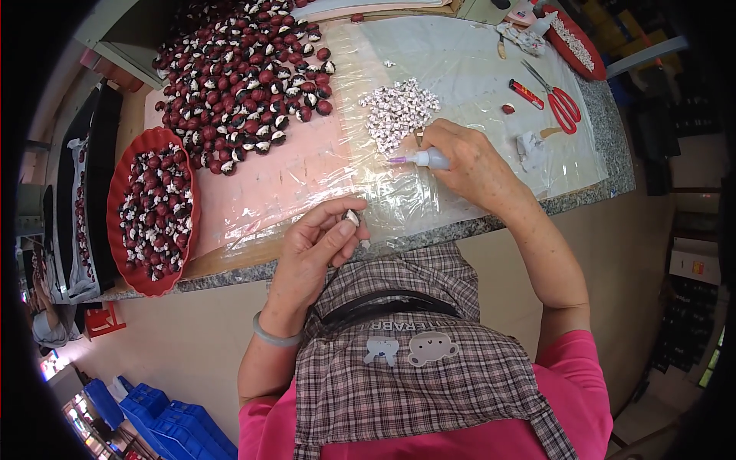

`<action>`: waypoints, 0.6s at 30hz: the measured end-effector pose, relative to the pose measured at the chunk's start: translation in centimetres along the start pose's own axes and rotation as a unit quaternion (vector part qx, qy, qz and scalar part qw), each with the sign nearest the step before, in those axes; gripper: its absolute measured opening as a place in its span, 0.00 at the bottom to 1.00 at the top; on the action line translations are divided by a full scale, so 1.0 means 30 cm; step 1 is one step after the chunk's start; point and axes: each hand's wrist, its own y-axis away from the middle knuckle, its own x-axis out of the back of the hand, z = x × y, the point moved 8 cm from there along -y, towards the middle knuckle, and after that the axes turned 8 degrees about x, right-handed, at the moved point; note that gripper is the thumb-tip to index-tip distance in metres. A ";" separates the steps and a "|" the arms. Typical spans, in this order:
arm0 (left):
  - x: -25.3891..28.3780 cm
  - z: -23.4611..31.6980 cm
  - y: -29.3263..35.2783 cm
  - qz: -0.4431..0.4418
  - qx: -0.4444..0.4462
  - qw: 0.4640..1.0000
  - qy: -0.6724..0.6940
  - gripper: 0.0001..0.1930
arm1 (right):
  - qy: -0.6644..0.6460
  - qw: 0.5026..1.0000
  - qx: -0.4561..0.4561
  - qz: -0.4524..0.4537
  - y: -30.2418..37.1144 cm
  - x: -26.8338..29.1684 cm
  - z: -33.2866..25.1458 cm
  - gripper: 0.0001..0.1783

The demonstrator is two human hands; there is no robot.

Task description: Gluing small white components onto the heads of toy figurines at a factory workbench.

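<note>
1. The worktable [606, 165] is a speckled grey stone slab, its top covered by a crinkled clear plastic sheet [460, 69] over pale pink paper.
2. A large heap of dark red and white beads [238, 77], glossy and rounded, spreads over the far left of the table; they are too many to count.
3. One oval red tray [115, 222] with a scalloped rim sits at the left edge, filled with the same beads. A second red tray [583, 46] lies at the far right corner, holding small pale pieces.
4. One pile of small white pieces [399, 111], angular and shiny, lies in the middle of the sheet, just beyond the right hand.
5. One pair of red-handled scissors [560, 100] lies on the right, with one small red tube [527, 93] beside it.
6. The right hand [468, 161] is closed around one small translucent glue bottle [425, 159], whose thin purple nozzle points left over the sheet.
7. The left hand [318, 241] is held near the table's front edge, thumb and forefinger pinched tight on one small white piece [353, 218]; the other fingers are curled in.
8. One pale green bangle [272, 335], smooth, circles the left wrist.
</note>
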 end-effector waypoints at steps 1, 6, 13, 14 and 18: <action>-0.001 0.002 0.001 0.000 -0.002 1.000 -0.003 0.15 | -0.001 1.000 -0.015 -0.017 0.001 -0.006 0.007 0.12; 0.001 -0.002 0.011 0.021 0.005 1.000 -0.010 0.15 | -0.299 0.945 -0.128 0.031 0.050 -0.026 0.030 0.09; -0.053 0.027 0.006 0.044 -0.062 0.994 -0.075 0.16 | -0.562 0.782 -0.253 0.091 0.158 -0.132 -0.061 0.06; -0.053 0.019 0.003 0.039 -0.074 0.989 -0.120 0.16 | -0.548 0.790 -0.256 0.100 0.166 -0.134 -0.074 0.06; -0.071 0.015 0.011 0.045 -0.087 0.976 -0.194 0.15 | -0.502 0.822 -0.244 0.114 0.186 -0.132 -0.107 0.07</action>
